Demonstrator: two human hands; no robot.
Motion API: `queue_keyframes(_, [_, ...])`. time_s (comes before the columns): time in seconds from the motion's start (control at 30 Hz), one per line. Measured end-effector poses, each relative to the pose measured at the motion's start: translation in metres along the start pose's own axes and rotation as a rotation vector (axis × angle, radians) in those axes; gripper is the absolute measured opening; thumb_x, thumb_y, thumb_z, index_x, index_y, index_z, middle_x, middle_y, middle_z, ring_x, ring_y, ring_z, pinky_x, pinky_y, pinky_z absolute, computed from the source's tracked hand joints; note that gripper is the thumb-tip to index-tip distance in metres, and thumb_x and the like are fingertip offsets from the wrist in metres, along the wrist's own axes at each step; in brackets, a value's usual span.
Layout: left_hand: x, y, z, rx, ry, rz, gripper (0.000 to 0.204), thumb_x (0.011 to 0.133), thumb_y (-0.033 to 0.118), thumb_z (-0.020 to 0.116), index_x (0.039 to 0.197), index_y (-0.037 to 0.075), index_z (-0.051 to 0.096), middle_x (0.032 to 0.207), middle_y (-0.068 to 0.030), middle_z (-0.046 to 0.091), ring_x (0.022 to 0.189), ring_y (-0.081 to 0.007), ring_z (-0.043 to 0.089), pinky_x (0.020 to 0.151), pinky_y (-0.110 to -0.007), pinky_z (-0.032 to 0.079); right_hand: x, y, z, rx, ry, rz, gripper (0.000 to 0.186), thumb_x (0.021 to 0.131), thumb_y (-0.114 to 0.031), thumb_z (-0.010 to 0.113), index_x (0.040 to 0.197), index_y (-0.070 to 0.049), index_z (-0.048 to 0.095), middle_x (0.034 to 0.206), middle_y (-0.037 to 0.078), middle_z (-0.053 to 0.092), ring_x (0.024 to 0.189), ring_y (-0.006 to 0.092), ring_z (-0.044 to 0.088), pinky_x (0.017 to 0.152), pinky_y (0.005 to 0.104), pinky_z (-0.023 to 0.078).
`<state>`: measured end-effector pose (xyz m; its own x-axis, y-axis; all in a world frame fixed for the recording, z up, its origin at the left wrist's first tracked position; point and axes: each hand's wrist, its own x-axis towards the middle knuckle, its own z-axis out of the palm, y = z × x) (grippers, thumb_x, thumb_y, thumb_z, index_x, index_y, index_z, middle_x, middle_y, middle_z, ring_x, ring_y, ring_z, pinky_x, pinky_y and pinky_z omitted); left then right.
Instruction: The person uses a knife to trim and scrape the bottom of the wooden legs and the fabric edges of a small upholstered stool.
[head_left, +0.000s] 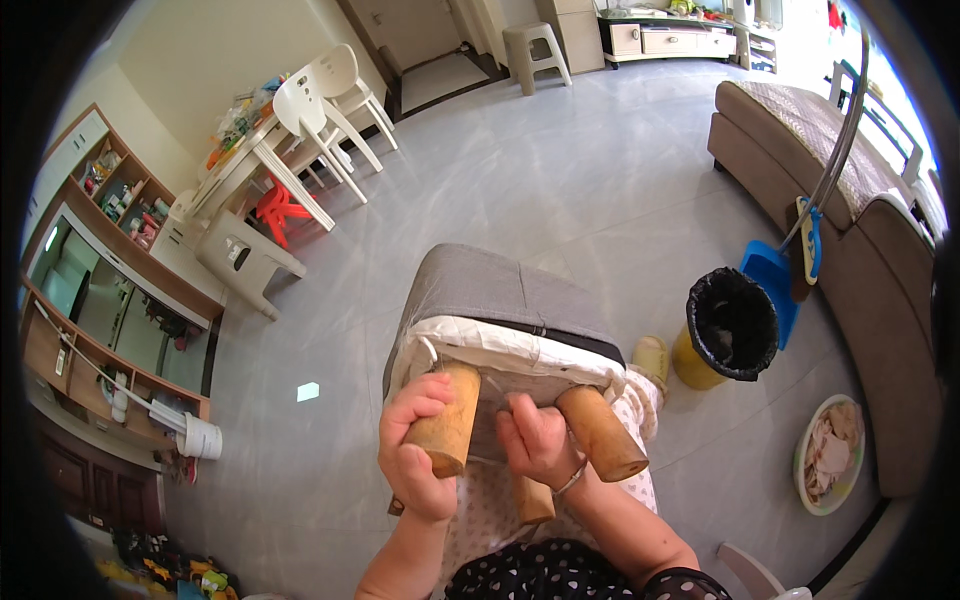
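Note:
A grey fabric footstool rests tipped on my lap, its underside turned toward me. White cloth lining is bunched along the edge of that underside. My left hand wraps round the left wooden leg, with its fingers over the near side. Between the legs, my right hand is closed with its fingertips against the underside; whatever it pinches is hidden. Beside it on the right is another wooden leg, and a third leg shows below my right hand.
To the right stand a yellow bin with a black bag, a blue dustpan, a basin of cloths and a brown sofa. White chairs, a table and a plastic stool are at the left.

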<state>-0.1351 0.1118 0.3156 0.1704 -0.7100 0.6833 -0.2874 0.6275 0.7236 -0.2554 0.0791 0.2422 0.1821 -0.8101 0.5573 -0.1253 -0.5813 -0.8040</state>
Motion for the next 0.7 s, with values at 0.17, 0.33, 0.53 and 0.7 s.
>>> queue_keyframes(0.17, [0.001,-0.002,0.002,-0.021,0.013,0.001,0.041,0.095,0.037,0.029,0.098,0.000,0.049,0.100,-0.0176,0.057,0.102,-0.0311,0.053,0.095,-0.045,0.040,0.002,0.001,0.002,-0.147,0.014,-0.062,0.013,0.081,-0.001,0.058,0.081,-0.002,0.045,0.053,0.014,0.050,0.046,0.0330,0.054,0.041,0.0391,0.042])
queue_keyframes(0.33, [0.002,-0.005,0.004,-0.016,0.030,-0.005,0.041,0.095,0.036,0.029,0.098,0.000,0.050,0.099,-0.0174,0.058,0.102,-0.0306,0.054,0.095,-0.045,0.040,0.002,-0.004,0.011,-0.322,0.050,-0.017,0.014,0.082,-0.001,0.055,0.078,-0.004,0.042,0.054,0.016,0.053,0.046,0.0349,0.056,0.041,0.0420,0.044])
queue_keyframes(0.53, [0.003,-0.003,0.004,0.009,0.011,-0.005,0.041,0.094,0.035,0.030,0.098,-0.001,0.051,0.100,-0.0177,0.058,0.102,-0.0316,0.055,0.095,-0.045,0.040,-0.005,-0.015,0.030,-0.142,0.154,0.150,0.013,0.085,-0.002,0.054,0.094,0.001,0.045,0.056,0.018,0.054,0.050,0.0378,0.057,0.042,0.0433,0.044])
queue_keyframes(0.7, [0.001,-0.001,-0.001,-0.014,0.001,-0.027,0.043,0.095,0.036,0.030,0.100,-0.002,0.050,0.101,-0.0184,0.058,0.105,-0.0322,0.053,0.097,-0.046,0.039,-0.010,-0.009,0.040,-0.085,0.235,0.147,0.016,0.085,-0.001,0.055,0.097,0.003,0.047,0.054,0.018,0.052,0.047,0.0375,0.056,0.042,0.0428,0.044])
